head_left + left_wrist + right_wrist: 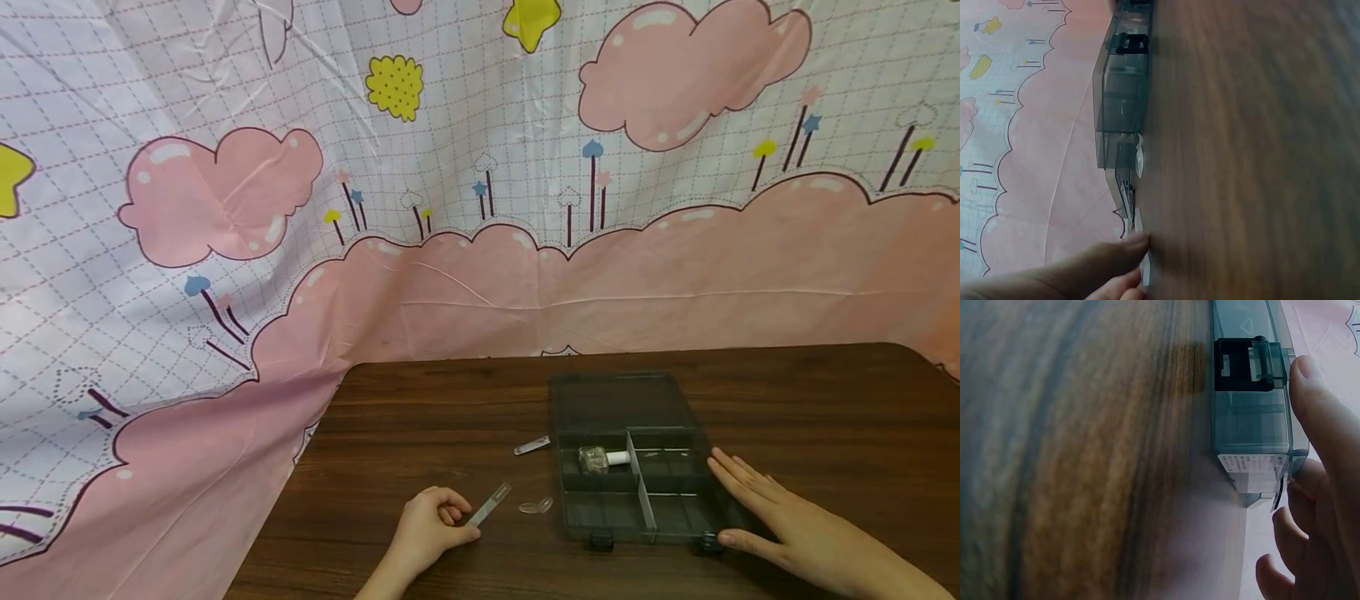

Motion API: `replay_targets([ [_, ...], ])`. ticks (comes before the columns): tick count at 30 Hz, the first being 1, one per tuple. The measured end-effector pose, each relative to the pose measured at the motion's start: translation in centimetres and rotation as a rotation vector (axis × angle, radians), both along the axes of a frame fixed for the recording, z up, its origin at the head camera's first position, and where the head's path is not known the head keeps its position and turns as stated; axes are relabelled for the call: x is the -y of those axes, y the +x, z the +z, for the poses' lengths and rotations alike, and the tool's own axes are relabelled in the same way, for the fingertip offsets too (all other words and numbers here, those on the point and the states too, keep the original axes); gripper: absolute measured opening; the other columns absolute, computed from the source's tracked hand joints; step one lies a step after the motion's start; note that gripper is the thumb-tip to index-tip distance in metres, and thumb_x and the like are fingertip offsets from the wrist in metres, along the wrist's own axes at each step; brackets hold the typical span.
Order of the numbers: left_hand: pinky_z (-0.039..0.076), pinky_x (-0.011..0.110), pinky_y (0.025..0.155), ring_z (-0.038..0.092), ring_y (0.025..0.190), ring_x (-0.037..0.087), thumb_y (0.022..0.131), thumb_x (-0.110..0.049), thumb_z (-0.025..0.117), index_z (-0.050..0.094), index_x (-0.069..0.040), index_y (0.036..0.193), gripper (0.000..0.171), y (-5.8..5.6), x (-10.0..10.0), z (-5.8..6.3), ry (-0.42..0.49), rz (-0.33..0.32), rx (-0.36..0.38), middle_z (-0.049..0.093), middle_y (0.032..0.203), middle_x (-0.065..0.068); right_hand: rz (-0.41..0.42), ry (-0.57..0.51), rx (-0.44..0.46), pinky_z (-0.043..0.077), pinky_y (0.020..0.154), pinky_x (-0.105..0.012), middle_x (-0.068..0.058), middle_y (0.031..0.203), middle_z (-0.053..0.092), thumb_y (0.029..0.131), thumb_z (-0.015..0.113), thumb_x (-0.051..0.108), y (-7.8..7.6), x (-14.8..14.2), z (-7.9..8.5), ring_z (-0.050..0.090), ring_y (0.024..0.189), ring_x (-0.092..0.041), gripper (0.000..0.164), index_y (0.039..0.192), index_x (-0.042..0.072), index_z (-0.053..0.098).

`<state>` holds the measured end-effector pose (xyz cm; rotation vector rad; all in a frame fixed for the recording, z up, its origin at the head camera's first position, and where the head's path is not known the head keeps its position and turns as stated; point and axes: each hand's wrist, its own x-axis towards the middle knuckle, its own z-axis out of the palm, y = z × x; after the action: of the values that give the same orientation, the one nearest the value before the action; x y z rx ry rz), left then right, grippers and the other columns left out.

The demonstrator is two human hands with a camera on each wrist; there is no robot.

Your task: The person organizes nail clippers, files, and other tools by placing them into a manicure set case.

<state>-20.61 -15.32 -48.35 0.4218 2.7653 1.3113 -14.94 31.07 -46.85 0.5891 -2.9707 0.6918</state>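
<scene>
Left hand: at the near side of the table; thumb and fingers pinch the strip. Right hand: fingers extended along the right side of the box, thumb at its front right latch. A printed label is on the box's side wall.

Between strip and box, two clear ovals lie on the table, just beside the box's left wall. The wall and white dividers bound the compartments. The bottle lies on its side in the rear left divided compartment, white cap pointing right. The clipper lies on the table beyond the ovals, near the box's left wall. A printed cloth hangs behind the table.

Strip: straight, narrow, pale grey, held at its near end and tilted up to the right in the head view; far end points toward the box, apart from it. Box: dark, translucent, rectangular.
</scene>
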Motion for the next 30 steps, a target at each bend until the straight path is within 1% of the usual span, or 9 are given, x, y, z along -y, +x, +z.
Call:
replay_targets([
  [2,0.044,0.022,0.055,0.049,0.062,0.007,0.068,-0.015,0.086,0.069,-0.011,0.079,0.021,-0.09,-0.12,-0.08,-0.014,0.004,-0.011,0.053,0.076,-0.003,-0.012,-0.001,0.026,0.025,0.097,-0.068,-0.012,0.158,0.012,0.090,0.060,0.048,-0.02,0.04,0.11,0.030,0.131,-0.047,0.082,0.155,0.026,0.014],
  [3,0.043,0.022,0.055,0.049,0.061,0.006,0.068,-0.014,0.086,0.069,-0.011,0.077,0.020,-0.13,-0.19,-0.10,-0.016,0.007,-0.012,0.053,0.075,-0.003,-0.017,-0.006,0.038,0.029,0.090,-0.071,-0.013,0.158,0.012,0.090,0.060,0.049,-0.04,0.06,0.16,0.030,0.131,-0.048,0.083,0.155,0.026,0.015],
  [8,0.042,0.022,0.052,0.048,0.058,0.007,0.070,-0.011,0.084,0.068,-0.010,0.074,0.017,-0.07,-0.44,0.04,-0.008,0.012,0.011,0.052,0.074,-0.001,-0.016,-0.009,0.051,0.033,0.087,-0.071,-0.013,0.158,0.013,0.089,0.060,0.050,-0.03,0.14,0.26,0.028,0.132,-0.047,0.083,0.155,0.026,0.014],
  [13,0.042,0.022,0.052,0.048,0.059,0.007,0.071,-0.008,0.082,0.067,-0.008,0.076,0.016,0.08,-0.58,0.21,0.012,0.013,0.027,0.052,0.077,0.000,-0.013,0.033,0.009,0.041,0.081,-0.066,-0.014,0.157,0.016,0.090,0.059,0.050,0.07,0.21,0.31,0.035,0.128,-0.046,0.083,0.155,0.026,0.013],
  [18,0.042,0.022,0.050,0.049,0.055,0.005,0.070,-0.006,0.082,0.066,-0.007,0.076,0.017,0.11,-0.68,0.23,0.029,0.007,0.013,0.055,0.073,-0.002,-0.016,0.037,0.006,0.042,0.082,-0.064,-0.013,0.157,0.016,0.090,0.058,0.051,0.02,0.20,0.18,0.029,0.133,-0.039,0.083,0.155,0.025,0.013],
  [22,0.044,0.021,0.048,0.050,0.052,0.005,0.070,-0.002,0.081,0.065,-0.006,0.078,0.019,0.04,-0.69,0.20,0.054,-0.007,0.024,0.057,0.067,-0.004,-0.016,0.039,0.017,0.042,0.082,-0.065,-0.014,0.157,0.015,0.090,0.058,0.051,-0.10,0.21,0.11,0.029,0.133,-0.041,0.083,0.155,0.025,0.013],
  [26,0.042,0.020,0.048,0.048,0.051,0.004,0.070,-0.001,0.081,0.068,-0.006,0.080,0.017,-0.05,-0.71,0.22,0.050,-0.002,0.023,0.056,0.067,-0.005,-0.009,0.037,-0.011,0.042,0.082,-0.064,-0.014,0.157,0.017,0.090,0.058,0.050,-0.08,0.20,-0.01,0.005,0.140,-0.007,0.082,0.155,0.025,0.014],
  [28,0.042,0.021,0.049,0.047,0.054,0.005,0.070,-0.002,0.081,0.070,-0.007,0.080,0.016,-0.04,-0.72,0.23,0.042,0.001,0.011,0.055,0.069,-0.004,-0.008,0.039,-0.028,0.043,0.082,-0.063,-0.013,0.156,0.018,0.090,0.059,0.051,-0.01,0.19,-0.10,-0.006,0.128,0.014,0.082,0.155,0.025,0.014],
  [30,0.042,0.021,0.050,0.048,0.056,0.006,0.070,-0.003,0.082,0.071,-0.008,0.079,0.015,0.00,-0.72,0.22,0.033,0.000,-0.009,0.055,0.071,-0.004,-0.004,0.041,-0.042,0.044,0.082,-0.062,-0.014,0.156,0.019,0.090,0.059,0.050,0.00,0.16,-0.15,-0.010,0.121,0.022,0.082,0.155,0.024,0.015],
])
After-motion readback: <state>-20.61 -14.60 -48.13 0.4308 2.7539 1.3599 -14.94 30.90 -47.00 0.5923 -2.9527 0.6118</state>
